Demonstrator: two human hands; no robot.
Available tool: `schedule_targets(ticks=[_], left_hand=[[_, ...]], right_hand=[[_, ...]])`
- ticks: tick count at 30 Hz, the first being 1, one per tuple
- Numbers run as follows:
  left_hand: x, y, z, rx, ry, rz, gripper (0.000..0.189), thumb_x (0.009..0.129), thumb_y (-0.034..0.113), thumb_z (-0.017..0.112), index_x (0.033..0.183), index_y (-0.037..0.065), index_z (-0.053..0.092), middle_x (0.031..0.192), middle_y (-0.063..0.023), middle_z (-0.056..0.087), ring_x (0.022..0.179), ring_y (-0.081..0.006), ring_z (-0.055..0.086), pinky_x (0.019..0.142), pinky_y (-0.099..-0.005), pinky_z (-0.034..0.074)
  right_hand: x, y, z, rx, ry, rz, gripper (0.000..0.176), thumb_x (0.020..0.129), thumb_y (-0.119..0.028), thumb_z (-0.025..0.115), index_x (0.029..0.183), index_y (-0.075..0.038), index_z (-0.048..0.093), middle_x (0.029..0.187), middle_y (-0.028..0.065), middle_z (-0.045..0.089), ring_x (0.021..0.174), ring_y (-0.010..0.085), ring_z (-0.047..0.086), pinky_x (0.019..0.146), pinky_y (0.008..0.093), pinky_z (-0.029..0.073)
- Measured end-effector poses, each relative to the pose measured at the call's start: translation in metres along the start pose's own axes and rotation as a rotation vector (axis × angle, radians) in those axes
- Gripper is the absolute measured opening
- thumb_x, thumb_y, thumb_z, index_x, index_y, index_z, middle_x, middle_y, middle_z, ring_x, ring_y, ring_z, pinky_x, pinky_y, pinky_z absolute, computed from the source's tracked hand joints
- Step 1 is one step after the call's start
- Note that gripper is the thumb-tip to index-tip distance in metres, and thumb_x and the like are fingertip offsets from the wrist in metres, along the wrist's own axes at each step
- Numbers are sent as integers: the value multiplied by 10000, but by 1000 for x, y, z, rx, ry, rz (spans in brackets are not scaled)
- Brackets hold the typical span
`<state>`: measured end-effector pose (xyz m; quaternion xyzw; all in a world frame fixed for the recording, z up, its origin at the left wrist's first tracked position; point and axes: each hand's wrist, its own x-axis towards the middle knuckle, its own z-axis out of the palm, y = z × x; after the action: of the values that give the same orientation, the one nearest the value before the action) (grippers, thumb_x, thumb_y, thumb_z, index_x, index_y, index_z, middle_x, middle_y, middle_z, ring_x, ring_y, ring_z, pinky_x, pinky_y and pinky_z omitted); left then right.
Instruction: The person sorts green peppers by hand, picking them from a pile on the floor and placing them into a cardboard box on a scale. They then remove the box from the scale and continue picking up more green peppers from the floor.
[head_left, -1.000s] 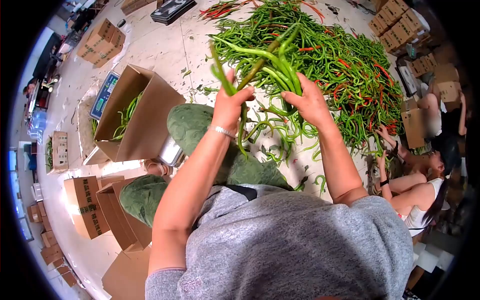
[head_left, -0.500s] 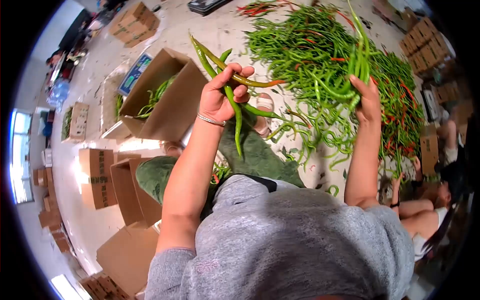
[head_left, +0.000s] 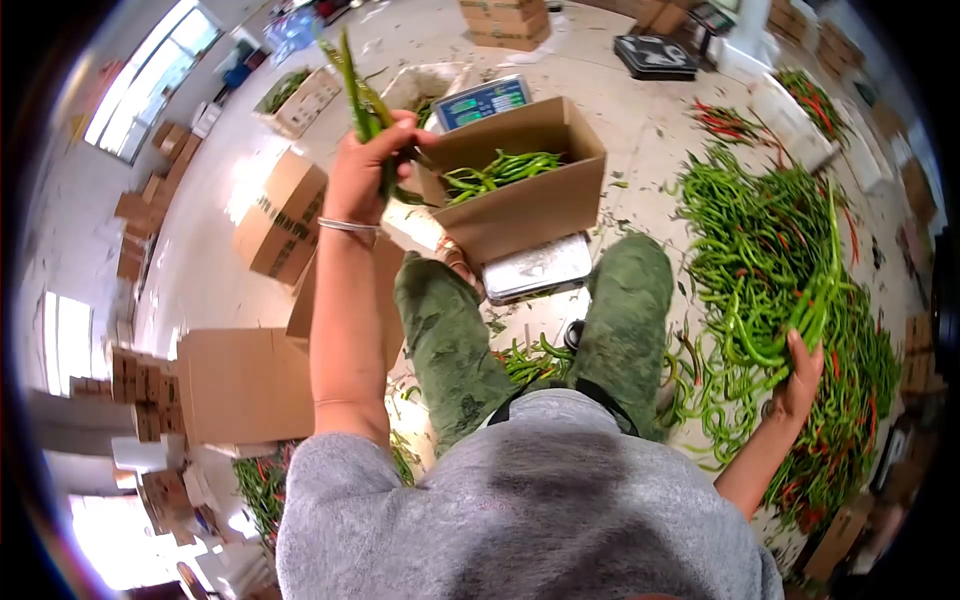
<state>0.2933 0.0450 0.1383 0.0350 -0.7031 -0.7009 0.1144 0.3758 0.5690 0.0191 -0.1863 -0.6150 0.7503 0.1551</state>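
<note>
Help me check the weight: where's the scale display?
In the head view, the scale display stands at upper centre, just beyond the open box of peppers, right of the left hand.

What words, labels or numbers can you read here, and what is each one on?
No text is legible.
Scale display: lit readout, too blurred to read.
Carton at left: dark printed characters, too blurred to read.
Cartons at top: faint print, too small to read.

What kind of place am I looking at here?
Probably a produce sorting and packing room: a big heap of peppers lies on the floor, an open cardboard box holds green ones, and a digital display, likely a scale's, stands behind it.
</note>
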Motion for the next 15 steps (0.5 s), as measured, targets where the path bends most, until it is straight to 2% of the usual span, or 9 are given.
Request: schedule_targets(ticks=[2,4,8,11,12,14,15], left_hand=[[-6,2,-47,88,124,-25,270,831,171,611,1016,-17,553,816,-117,655,509,-69,477,468,-178,395],[-24,5,-87,208,206,-81,226,832,184,613,950,-1,561,803,-108,651,508,-76,485,452,-196,407],[-58,-13,-173,431,367,-252,221,817,214,634,882,12,571,754,-75,639,512,-105,533,437,-222,407],[-60,-51,-255,1144,310,-574,252,798,237,656,865,11,570,719,-59,622,507,-131,559,429,-241,405],[-65,-49,-250,1130,378,-557,275,790,247,664,890,6,576,716,-59,620,487,-132,550,422,-250,404],[-71,-48,-228,997,501,-467,308,793,254,664,952,1,590,749,-62,627,494,-131,553,433,-251,409],[-68,-46,-214,879,545,-404,320,803,252,657,991,0,597,786,-64,637,521,-128,564,451,-244,415]], right_hand=[[7,5,3,-29,25,-7,531,772,-112,674,1230,8,435,1013,113,598,880,218,588,768,352,459],[13,7,12,-73,32,-23,527,775,-112,675,1231,6,438,1005,102,604,861,206,590,737,340,467],[28,9,32,-34,-97,-5,543,781,-124,677,1250,-6,430,1034,106,600,865,218,598,736,353,486],[36,2,52,-144,-150,5,673,788,-218,679,1332,-26,333,1178,147,521,1014,283,550,781,452,511],[29,-3,67,-195,-47,-50,616,792,-219,668,1295,-14,379,1129,139,551,963,265,575,760,426,516],[36,-11,80,-129,-218,-9,515,786,-169,659,1225,0,450,1054,126,592,910,239,599,752,384,512],[25,-22,104,-58,-229,-1,452,761,-117,664,1156,15,490,985,112,614,832,199,604,750,320,492]])
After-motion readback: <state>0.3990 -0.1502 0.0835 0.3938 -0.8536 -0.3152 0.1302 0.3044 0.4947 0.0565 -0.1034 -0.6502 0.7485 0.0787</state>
